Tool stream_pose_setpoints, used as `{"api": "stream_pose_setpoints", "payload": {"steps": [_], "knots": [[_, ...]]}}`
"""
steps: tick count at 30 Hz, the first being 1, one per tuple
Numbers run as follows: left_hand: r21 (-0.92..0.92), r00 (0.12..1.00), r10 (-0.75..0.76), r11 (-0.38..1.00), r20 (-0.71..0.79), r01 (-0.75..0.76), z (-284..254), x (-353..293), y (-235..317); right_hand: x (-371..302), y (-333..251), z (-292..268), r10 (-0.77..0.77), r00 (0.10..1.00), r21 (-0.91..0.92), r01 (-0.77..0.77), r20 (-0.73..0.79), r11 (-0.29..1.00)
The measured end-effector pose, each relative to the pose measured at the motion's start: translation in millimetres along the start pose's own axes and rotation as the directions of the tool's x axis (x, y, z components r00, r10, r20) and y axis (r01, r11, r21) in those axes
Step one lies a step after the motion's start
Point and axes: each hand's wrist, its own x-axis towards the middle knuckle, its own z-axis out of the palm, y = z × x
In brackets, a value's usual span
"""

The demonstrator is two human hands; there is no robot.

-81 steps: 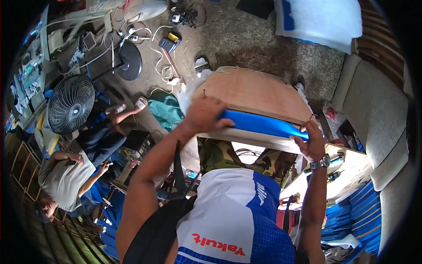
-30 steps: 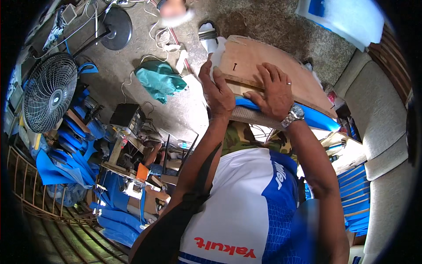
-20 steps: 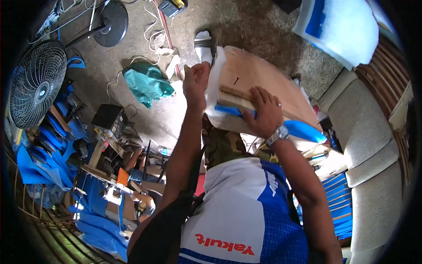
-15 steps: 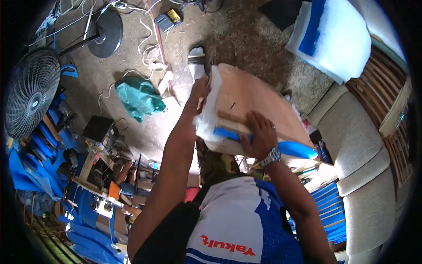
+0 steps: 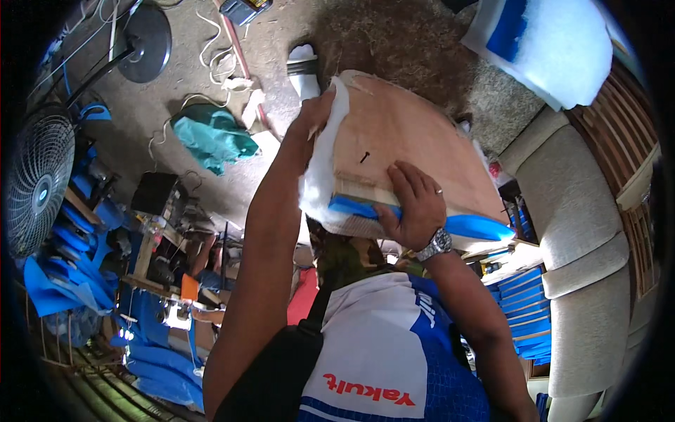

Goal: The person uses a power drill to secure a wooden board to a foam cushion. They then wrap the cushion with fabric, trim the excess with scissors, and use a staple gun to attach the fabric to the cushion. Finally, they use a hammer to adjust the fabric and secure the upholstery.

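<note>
In front of me is a plywood panel (image 5: 415, 126), its bare wood face up. White fibre padding (image 5: 320, 165) bulges along its left side, and blue foam (image 5: 478, 228) shows at the near edge, with beige fabric beneath. A dark nail (image 5: 365, 157) sticks out of the wood. My left hand (image 5: 318, 112) is closed round the far left edge; its fingertips are hidden by padding. At the near edge my right hand (image 5: 420, 205) grips the panel, fingers over the wood and thumb against the blue foam.
A beige sofa (image 5: 583, 211) stands along the right. White padding on blue foam (image 5: 562, 49) lies far right. To the left are a green cloth (image 5: 211, 137), cords, a black fan (image 5: 43, 186) and blue pieces (image 5: 151, 366). A sandalled foot (image 5: 303, 74) is beyond the panel.
The view has shifted, so the floor items sit further left and higher. Both hands keep their hold on the panel, which looks slightly more raised or tilted.
</note>
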Motion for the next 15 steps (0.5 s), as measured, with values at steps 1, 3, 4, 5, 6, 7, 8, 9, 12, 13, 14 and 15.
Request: {"api": "stream_pose_setpoints", "payload": {"steps": [1,3,4,5,6,7,8,9,12,13,14,15], "knots": [[-0.086,0.999,0.030,0.996,-0.033,-0.033,1,-26,23,1,-2,-4,0.020,1.000,0.067,-0.022,0.018,0.997],[0.033,0.931,0.354,0.935,-0.094,-0.352,-7,-73,62,-2,-2,-4,-0.025,0.996,0.071,0.032,-0.085,0.997],[0.216,0.792,0.606,0.785,-0.075,-0.581,-10,-108,75,-3,-1,-5,-0.055,0.990,0.064,0.064,-0.131,0.996],[0.213,0.764,0.643,0.756,-0.064,-0.619,-3,-152,92,-5,3,-6,-0.103,0.982,0.050,0.112,-0.161,0.992],[0.207,0.737,0.674,0.730,-0.059,-0.651,9,-193,104,-8,6,-6,-0.153,0.971,0.035,0.162,-0.184,0.986],[0.187,0.788,0.615,0.779,-0.036,-0.599,20,-218,107,-13,6,-5,-0.193,0.960,0.019,0.201,-0.205,0.979],[0.169,0.836,0.548,0.826,-0.013,-0.538,32,-233,109,-15,5,-3,-0.194,0.954,0.012,0.202,-0.228,0.979],[0.003,0.871,0.490,0.872,-0.019,-0.490,51,-239,112,-15,5,-1,-0.197,0.948,0.006,0.205,-0.249,0.979],[-0.076,0.767,0.640,0.763,-0.046,-0.642,105,-232,122,-23,3,7,-0.223,0.940,0.009,0.233,-0.258,0.972],[0.151,0.653,0.756,0.652,-0.050,-0.743,110,-223,124,-29,2,11,-0.215,0.937,-0.009,0.221,-0.274,0.975],[0.359,0.530,0.847,0.502,-0.022,-0.787,114,-213,116,-36,2,13,-0.205,0.937,-0.033,0.204,-0.282,0.978],[0.546,0.406,0.913,0.321,0.037,-0.773,116,-207,109,-39,-1,14,-0.174,0.937,-0.021,0.176,-0.303,0.984]]}}
